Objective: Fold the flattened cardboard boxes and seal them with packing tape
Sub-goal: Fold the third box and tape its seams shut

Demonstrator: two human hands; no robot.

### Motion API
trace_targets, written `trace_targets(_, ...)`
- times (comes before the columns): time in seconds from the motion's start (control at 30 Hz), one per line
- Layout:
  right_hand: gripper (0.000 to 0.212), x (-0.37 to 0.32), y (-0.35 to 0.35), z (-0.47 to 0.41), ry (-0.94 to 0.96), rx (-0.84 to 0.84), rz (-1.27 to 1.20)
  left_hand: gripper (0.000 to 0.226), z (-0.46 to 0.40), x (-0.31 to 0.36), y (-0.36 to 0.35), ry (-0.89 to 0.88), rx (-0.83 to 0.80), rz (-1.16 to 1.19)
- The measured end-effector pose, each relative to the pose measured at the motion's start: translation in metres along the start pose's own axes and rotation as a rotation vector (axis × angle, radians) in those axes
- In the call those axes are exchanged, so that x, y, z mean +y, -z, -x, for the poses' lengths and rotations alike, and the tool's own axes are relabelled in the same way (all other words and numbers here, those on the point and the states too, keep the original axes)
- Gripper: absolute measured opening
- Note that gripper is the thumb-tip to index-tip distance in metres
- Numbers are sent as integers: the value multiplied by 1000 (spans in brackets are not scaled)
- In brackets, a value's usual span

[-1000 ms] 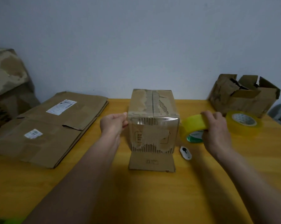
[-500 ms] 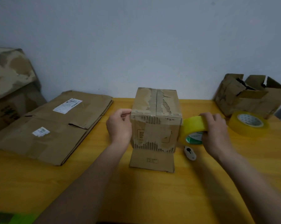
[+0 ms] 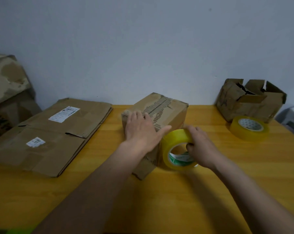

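A small folded cardboard box with torn old tape along its top seam stands mid-table, turned at an angle. My left hand lies flat on its top near corner, fingers straight, pressing down. My right hand grips a yellow roll of packing tape, fingers hooked through its core, held against the box's right front side. A loose flap sticks out at the box's bottom front.
Flattened cardboard boxes with white labels lie at the left. A second yellow tape roll sits at the right, in front of an open battered box. Another worn box stands far left. The wooden table runs toward me.
The box has been turned at an angle. My left hand moved from its left side onto the top. My right hand brought the tape roll down along the box's right front.
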State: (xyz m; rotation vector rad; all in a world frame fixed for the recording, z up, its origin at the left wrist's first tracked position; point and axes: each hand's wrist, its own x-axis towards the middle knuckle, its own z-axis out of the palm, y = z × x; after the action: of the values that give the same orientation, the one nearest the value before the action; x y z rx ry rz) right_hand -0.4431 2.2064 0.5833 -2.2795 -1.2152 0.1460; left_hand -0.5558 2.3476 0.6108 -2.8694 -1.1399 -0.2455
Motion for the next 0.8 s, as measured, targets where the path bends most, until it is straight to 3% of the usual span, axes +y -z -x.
trace_targets(0.07, 49, 2, 7, 0, 30, -121, -62, 108, -4, 0, -1, -3, -28, -40)
trace_targets(0.17, 56, 12, 29, 3, 23, -446, -520, 105, -10, -8, 3, -52, -35, -85)
trace_targets(0.2, 57, 19, 33, 3, 15, -480, -616, 104, -13, -10, 4, -67, -40, -90)
trace_targets(0.27, 45, 36, 25, -2, -111, -325, -643, 104, -16, -14, 5, -85, -69, -75)
trace_targets(0.33, 36, 54, 3, -12, -299, -123, -379, 102, -19, -17, 6, -109, -91, -38)
trace_targets(0.4, 40, 64, -25, -13, -371, -183, 20, 98, -22, -19, 8, -140, -104, 0)
trace_targets(0.47, 38, 67, -45, -10, -317, -180, 213, 96, -23, -21, 8, -171, -119, 31)
trace_targets(0.53, 29, 68, -49, -8, -286, -131, 132, 95, -23, -23, 8, -206, -133, 60)
trace_targets(0.67, 24, 72, -27, -7, -263, -305, 25, 96, -29, -28, 11, -266, -185, 101)
trace_targets(0.8, 8, 66, 29, 9, -187, -330, -370, 93, -40, -32, 16, -360, -297, 167)
